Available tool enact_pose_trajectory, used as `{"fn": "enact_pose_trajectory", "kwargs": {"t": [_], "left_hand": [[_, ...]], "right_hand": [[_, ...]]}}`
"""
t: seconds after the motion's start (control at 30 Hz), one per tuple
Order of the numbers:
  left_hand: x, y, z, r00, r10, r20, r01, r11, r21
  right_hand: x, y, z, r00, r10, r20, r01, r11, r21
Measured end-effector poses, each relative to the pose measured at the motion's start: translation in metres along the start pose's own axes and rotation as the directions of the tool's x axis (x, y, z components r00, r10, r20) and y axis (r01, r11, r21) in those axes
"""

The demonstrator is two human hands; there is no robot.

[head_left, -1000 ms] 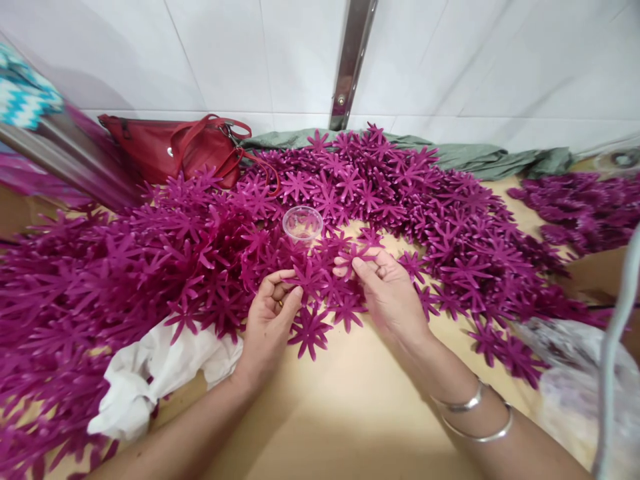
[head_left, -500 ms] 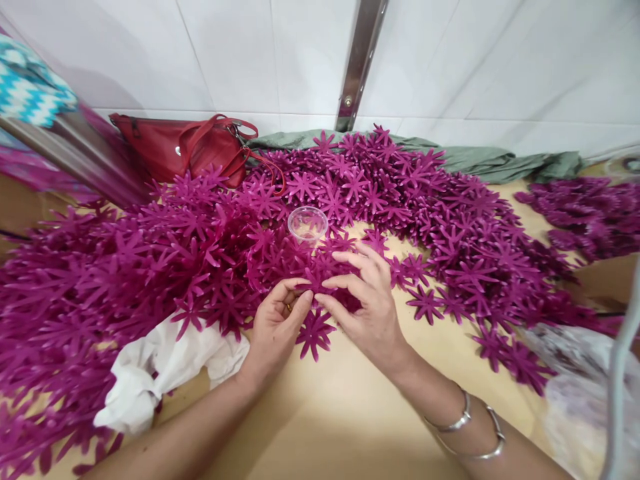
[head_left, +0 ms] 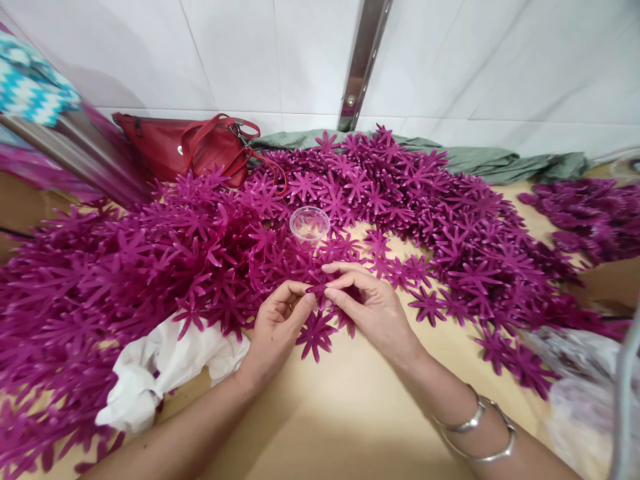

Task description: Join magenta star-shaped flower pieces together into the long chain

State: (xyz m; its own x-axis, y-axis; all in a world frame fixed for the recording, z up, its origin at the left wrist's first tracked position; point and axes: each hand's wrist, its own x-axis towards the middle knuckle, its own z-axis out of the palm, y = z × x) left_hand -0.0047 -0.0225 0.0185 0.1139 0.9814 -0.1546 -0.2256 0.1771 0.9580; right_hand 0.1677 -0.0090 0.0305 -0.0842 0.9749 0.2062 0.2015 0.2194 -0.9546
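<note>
Between the fingertips of both hands is a magenta flower-shaped piece [head_left: 317,289] with narrow petals, seen nearly edge-on. My left hand [head_left: 281,327] pinches its left side with thumb and forefinger; a ring shows on one finger. On the other side, my right hand [head_left: 374,308] has its thumb and forefinger closed on the piece, the other fingers partly curled. Just below the fingertips a loose magenta flower piece [head_left: 317,335] lies flat on the table [head_left: 320,413]. Beyond the hands stands a small clear plastic cup [head_left: 309,225]; its contents are hard to make out.
Heaps of magenta flower pieces [head_left: 115,273] spread left, behind and right. A crumpled white cloth [head_left: 165,363] lies by my left forearm. At the back are a red handbag [head_left: 185,150] and green cloth [head_left: 490,162]. Clear plastic bags [head_left: 580,400] and a grey tube [head_left: 625,393] stand right.
My right hand's thumb and forefinger have come together on the flower piece, and its raised fingers have lowered. My left hand keeps nearly the same place.
</note>
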Motion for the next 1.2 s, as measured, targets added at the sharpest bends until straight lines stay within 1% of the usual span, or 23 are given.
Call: {"fn": "enact_pose_trajectory", "kwargs": {"t": [0.17,0.33,0.4,0.47,0.53,0.6,0.67,0.77,0.9,1.07,1.13,1.2], "left_hand": [[0.0,0.001,0.0,1.0,0.006,-0.014,-0.006,1.0,0.017],[0.0,0.001,-0.001,0.999,0.011,0.031,-0.012,1.0,0.018],[0.0,0.001,-0.002,1.0,0.013,0.026,-0.013,1.0,0.014],[-0.001,0.0,-0.002,1.0,0.007,-0.003,-0.007,1.0,0.004],[-0.001,0.0,-0.001,1.0,0.0,-0.028,0.0,1.0,0.003],[-0.001,0.001,0.0,0.999,0.011,-0.032,-0.011,1.0,0.008],[0.0,0.002,0.001,0.999,0.029,-0.017,-0.029,1.0,0.01],[0.001,0.003,0.002,0.999,0.043,0.002,-0.043,0.999,0.003],[0.001,0.001,0.003,0.997,0.075,-0.022,-0.075,0.997,-0.002],[0.0,0.0,0.003,0.998,0.047,-0.029,-0.048,0.998,-0.027],[0.0,0.001,0.003,0.998,0.062,-0.032,-0.062,0.998,-0.014],[-0.001,0.001,0.002,0.996,0.081,-0.033,-0.081,0.997,0.01]], "right_hand": [[-0.001,-0.004,0.002,1.0,-0.023,-0.014,0.022,0.998,-0.063],[0.002,-0.002,-0.002,0.998,-0.021,-0.052,0.02,1.0,-0.011],[0.004,-0.001,-0.006,0.997,-0.011,-0.073,0.011,1.0,-0.004],[0.005,-0.002,-0.008,0.995,-0.036,-0.089,0.034,0.999,-0.024],[0.004,-0.004,-0.007,0.991,-0.092,-0.096,0.086,0.994,-0.072],[0.001,-0.005,-0.003,0.986,-0.141,-0.085,0.128,0.982,-0.137],[-0.002,-0.005,0.001,0.987,-0.148,-0.059,0.136,0.975,-0.173],[-0.004,-0.003,0.005,0.988,-0.149,-0.041,0.14,0.975,-0.173],[-0.003,-0.002,0.006,0.981,-0.191,-0.035,0.182,0.967,-0.18],[-0.003,-0.001,0.006,0.985,-0.171,-0.004,0.169,0.974,-0.151],[-0.003,-0.002,0.007,0.987,-0.161,0.013,0.161,0.978,-0.13],[-0.003,-0.003,0.007,0.992,-0.122,0.025,0.124,0.989,-0.082]]}}
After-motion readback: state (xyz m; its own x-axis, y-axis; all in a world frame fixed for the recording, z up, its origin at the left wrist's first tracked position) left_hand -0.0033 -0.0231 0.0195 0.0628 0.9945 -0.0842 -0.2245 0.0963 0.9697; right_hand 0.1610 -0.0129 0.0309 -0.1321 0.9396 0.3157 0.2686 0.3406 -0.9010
